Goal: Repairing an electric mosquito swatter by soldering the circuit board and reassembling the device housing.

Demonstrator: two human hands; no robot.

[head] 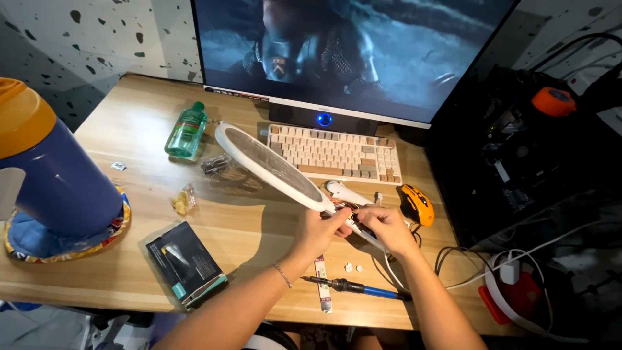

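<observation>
Head view: wooden bench [129, 272] against a speckled wall, carrying a monitor [350, 52], beige keyboard [334, 154], green bottle [186, 131], blue-and-orange jug [45, 168] and soldering iron [353, 287]. The electric fly-swatter racket [269, 165] slants above the bench, head up-left. Left hand [317, 230] and right hand [387, 228] both clamp its opened handle, close together.

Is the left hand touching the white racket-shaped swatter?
Touching. The head view shows the left hand closed around the neck of the white swatter, just below its mesh oval.
</observation>
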